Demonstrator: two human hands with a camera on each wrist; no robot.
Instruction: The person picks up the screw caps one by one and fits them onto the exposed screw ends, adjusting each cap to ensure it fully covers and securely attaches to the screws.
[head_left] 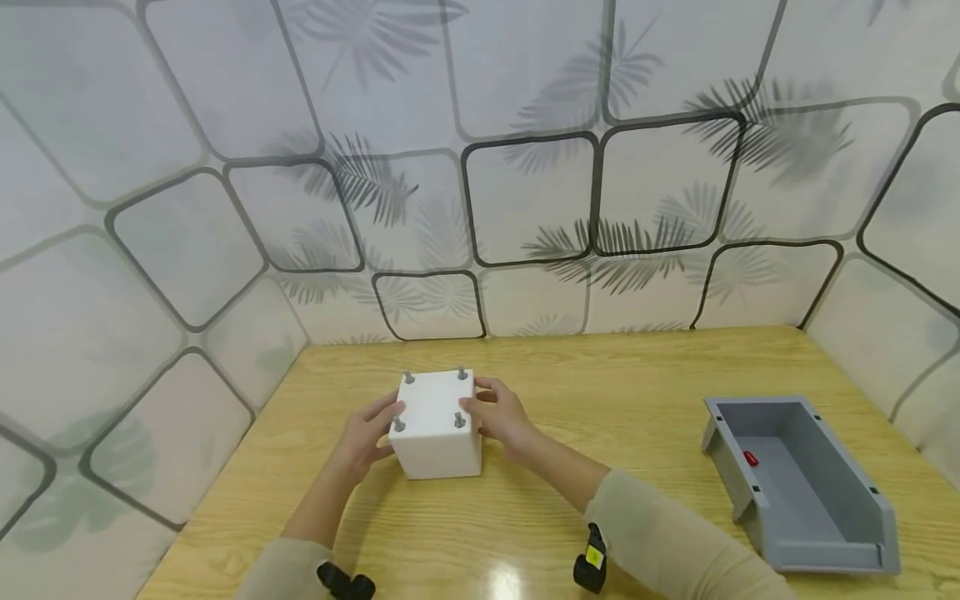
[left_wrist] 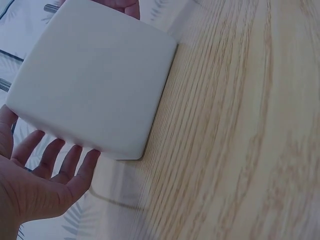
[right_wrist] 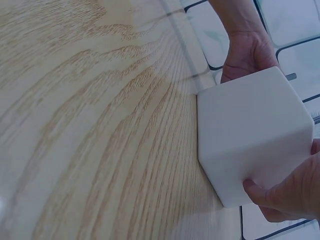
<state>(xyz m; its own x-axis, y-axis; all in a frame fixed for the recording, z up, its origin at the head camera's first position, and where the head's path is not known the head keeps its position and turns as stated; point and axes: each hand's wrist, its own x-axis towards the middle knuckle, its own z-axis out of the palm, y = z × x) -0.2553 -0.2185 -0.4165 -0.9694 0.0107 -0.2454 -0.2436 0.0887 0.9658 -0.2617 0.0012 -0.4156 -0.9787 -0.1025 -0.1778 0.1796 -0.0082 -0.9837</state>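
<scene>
A white box-shaped block [head_left: 437, 454] stands on the wooden table, with several grey bolts [head_left: 460, 420] sticking up near the corners of its top. My left hand [head_left: 365, 435] holds its left side, thumb at the top edge. On the opposite side my right hand [head_left: 504, 414] grips it, the thumb also by the top edge. In the left wrist view, the left hand's fingertips [left_wrist: 92, 156] touch the side of the block [left_wrist: 95, 75]. The right wrist view shows both hands on the block [right_wrist: 250, 125], its lower edge against the table.
To the right a grey plastic bin [head_left: 828, 557] sits on the table [head_left: 600, 392], with a small red piece [head_left: 751, 458] inside by its left wall. Patterned fabric walls [head_left: 532, 200] rise at the back and both sides. Each sleeve carries a black wrist camera [head_left: 591, 562].
</scene>
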